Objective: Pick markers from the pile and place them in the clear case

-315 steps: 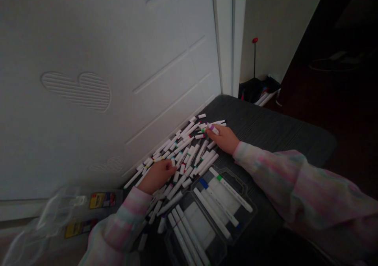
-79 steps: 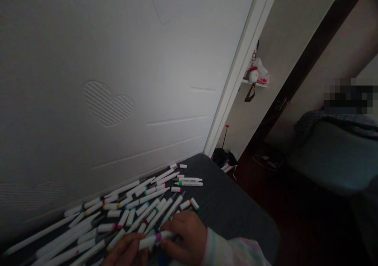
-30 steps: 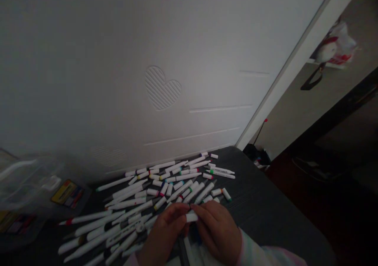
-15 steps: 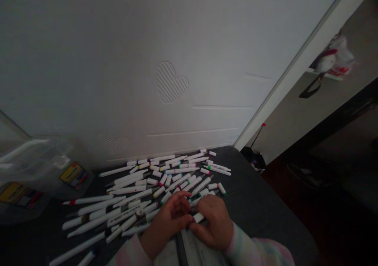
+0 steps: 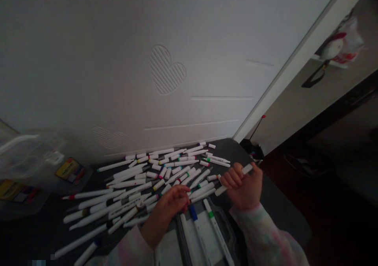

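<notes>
My right hand [image 5: 243, 185] is turned palm up with its fingers wrapped round a white marker [image 5: 247, 169]; both ends stick out of the fist. My left hand [image 5: 169, 207] has its fingers curled in towards the thumb at the edge of the marker pile. What it holds, if anything, is hidden. Below and between the hands is a clear plastic case [image 5: 232, 228]. In it lie a marker with a blue band [image 5: 193, 212], a marker with a green band [image 5: 210, 214] and a plain white marker [image 5: 186, 234].
Many loose white markers [image 5: 130, 173] and caps lie spread over the dark table [image 5: 283, 214]. At the left stands a clear box [image 5: 32, 155] with coloured labels. A white panel [image 5: 118, 61] with embossed hearts rises behind the table. A dark container [image 5: 252, 149] is beyond its right corner.
My right hand has moved right and up, away from my left hand, and turned palm up with the marker. The case and its markers have come into view. My left hand has moved slightly.
</notes>
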Motion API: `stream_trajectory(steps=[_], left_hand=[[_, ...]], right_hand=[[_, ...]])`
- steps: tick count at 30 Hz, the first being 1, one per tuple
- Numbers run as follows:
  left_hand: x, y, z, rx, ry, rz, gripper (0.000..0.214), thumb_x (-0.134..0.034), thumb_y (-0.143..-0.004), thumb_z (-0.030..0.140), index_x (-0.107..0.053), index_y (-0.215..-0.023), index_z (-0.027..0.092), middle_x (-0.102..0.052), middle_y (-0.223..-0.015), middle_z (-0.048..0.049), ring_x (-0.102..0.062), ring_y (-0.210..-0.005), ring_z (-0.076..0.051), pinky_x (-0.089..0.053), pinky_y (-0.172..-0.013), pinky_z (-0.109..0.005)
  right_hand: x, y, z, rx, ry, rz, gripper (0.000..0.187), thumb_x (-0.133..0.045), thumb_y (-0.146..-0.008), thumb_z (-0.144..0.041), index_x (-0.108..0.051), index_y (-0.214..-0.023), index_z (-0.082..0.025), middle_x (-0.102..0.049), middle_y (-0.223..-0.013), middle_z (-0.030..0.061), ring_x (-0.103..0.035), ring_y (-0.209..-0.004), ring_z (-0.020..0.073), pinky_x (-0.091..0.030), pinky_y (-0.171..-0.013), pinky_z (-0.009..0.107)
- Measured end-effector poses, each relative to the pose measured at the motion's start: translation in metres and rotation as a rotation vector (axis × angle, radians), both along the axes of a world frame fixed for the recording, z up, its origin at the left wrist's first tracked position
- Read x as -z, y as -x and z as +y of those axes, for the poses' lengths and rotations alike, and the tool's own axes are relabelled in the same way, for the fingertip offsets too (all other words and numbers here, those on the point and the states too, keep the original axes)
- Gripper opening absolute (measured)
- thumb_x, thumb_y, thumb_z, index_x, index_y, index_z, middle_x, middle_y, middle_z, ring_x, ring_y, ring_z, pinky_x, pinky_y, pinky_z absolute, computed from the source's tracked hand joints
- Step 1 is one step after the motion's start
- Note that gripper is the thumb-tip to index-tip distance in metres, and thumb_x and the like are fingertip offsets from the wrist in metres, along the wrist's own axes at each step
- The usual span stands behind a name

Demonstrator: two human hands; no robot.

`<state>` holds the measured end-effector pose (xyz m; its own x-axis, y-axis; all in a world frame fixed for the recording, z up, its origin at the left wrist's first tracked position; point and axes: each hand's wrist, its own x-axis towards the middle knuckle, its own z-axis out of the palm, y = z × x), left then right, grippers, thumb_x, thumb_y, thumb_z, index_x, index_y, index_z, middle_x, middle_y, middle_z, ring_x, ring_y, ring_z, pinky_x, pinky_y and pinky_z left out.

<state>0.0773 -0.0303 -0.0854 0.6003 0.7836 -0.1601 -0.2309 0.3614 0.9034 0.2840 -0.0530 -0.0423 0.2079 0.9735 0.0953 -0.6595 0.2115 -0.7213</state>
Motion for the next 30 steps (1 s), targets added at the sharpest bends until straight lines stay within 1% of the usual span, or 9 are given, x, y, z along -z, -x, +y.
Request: stream_trajectory(steps=[3,7,10,13,17,20,25,27,30], left_hand=[[0.0,0.001,0.0,0.016,-0.015,0.042,0.027,-0.059,-0.07,0.035,-0.055,-0.088,0.015,-0.051,-0.068,0.0,-0.046,-0.061,-0.01,-0.035,-0.058,-0.023],[-0.006,0.002,-0.003,0.062,-0.071,0.179,0.029,-0.059,-0.069,0.037,-0.054,-0.089,0.016,-0.051,-0.074,0.0003,-0.046,-0.068,-0.01,-0.035,-0.063,-0.022],[-0.009,0.001,-0.006,0.109,-0.157,0.251,0.029,-0.056,-0.071,0.038,-0.053,-0.089,0.015,-0.05,-0.076,0.0,-0.045,-0.072,-0.011,-0.035,-0.066,-0.023],[-0.01,-0.001,-0.01,0.17,-0.297,0.295,0.029,-0.051,-0.074,0.04,-0.051,-0.088,0.015,-0.049,-0.075,-0.0004,-0.045,-0.072,-0.012,-0.036,-0.066,-0.024],[-0.012,-0.001,-0.014,0.218,-0.518,0.486,0.025,-0.046,-0.077,0.038,-0.052,-0.08,0.014,-0.046,-0.069,0.0005,-0.042,-0.064,-0.012,-0.031,-0.058,-0.024],[-0.014,-0.001,-0.015,0.215,-0.611,0.563,0.023,-0.041,-0.081,0.035,-0.05,-0.075,0.014,-0.044,-0.064,0.0017,-0.039,-0.06,-0.011,-0.029,-0.057,-0.024],[-0.012,-0.001,-0.015,0.204,-0.627,0.575,0.025,-0.037,-0.083,0.036,-0.048,-0.074,0.015,-0.043,-0.064,0.0024,-0.038,-0.06,-0.01,-0.028,-0.057,-0.023],[-0.01,0.0,-0.014,0.194,-0.611,0.57,0.027,-0.037,-0.084,0.037,-0.046,-0.071,0.016,-0.043,-0.063,0.0023,-0.039,-0.06,-0.01,-0.028,-0.057,-0.023],[-0.009,0.0,-0.013,0.183,-0.555,0.525,0.033,-0.03,-0.086,0.039,-0.046,-0.07,0.016,-0.047,-0.066,0.0009,-0.043,-0.064,-0.011,-0.031,-0.059,-0.024]], right_hand=[[0.002,0.002,0.002,-0.065,0.077,0.201,0.042,-0.026,-0.076,-0.051,-0.02,-0.05,-0.019,-0.01,-0.039,-0.0082,-0.008,-0.035,0.0065,-0.018,-0.036,0.02],[-0.001,0.018,0.002,-0.167,0.108,0.34,0.04,-0.032,-0.076,-0.047,-0.023,-0.05,-0.019,-0.012,-0.039,-0.0085,-0.011,-0.035,0.0057,-0.019,-0.038,0.019],[-0.009,0.034,0.002,-0.242,0.1,0.377,0.04,-0.032,-0.076,-0.048,-0.026,-0.05,-0.018,-0.014,-0.039,-0.0084,-0.012,-0.035,0.0053,-0.018,-0.038,0.02],[-0.013,0.049,0.005,-0.305,0.099,0.384,0.041,-0.03,-0.077,-0.05,-0.028,-0.051,-0.018,-0.016,-0.038,-0.0081,-0.013,-0.034,0.0053,-0.017,-0.038,0.02],[-0.012,0.062,0.007,-0.344,0.109,0.382,0.042,-0.027,-0.078,-0.051,-0.033,-0.053,-0.018,-0.02,-0.04,-0.0074,-0.015,-0.035,0.0053,-0.018,-0.039,0.02],[-0.008,0.063,0.004,-0.345,0.13,0.379,0.04,-0.027,-0.079,-0.049,-0.038,-0.056,-0.017,-0.024,-0.043,-0.0067,-0.018,-0.038,0.0056,-0.02,-0.042,0.021],[-0.004,0.057,0.0,-0.33,0.141,0.368,0.035,-0.032,-0.077,-0.045,-0.047,-0.062,-0.017,-0.03,-0.048,-0.0048,-0.029,-0.046,0.0072,-0.029,-0.051,0.023],[-0.003,0.054,0.001,-0.323,0.145,0.336,0.035,-0.033,-0.076,-0.045,-0.05,-0.063,-0.016,-0.037,-0.052,-0.0025,-0.037,-0.052,0.0096,-0.033,-0.057,0.026],[-0.001,0.051,0.003,-0.294,0.137,0.276,0.037,-0.034,-0.075,-0.045,-0.053,-0.063,-0.016,-0.046,-0.062,0.0019,-0.044,-0.064,0.0137,-0.036,-0.064,0.03]])
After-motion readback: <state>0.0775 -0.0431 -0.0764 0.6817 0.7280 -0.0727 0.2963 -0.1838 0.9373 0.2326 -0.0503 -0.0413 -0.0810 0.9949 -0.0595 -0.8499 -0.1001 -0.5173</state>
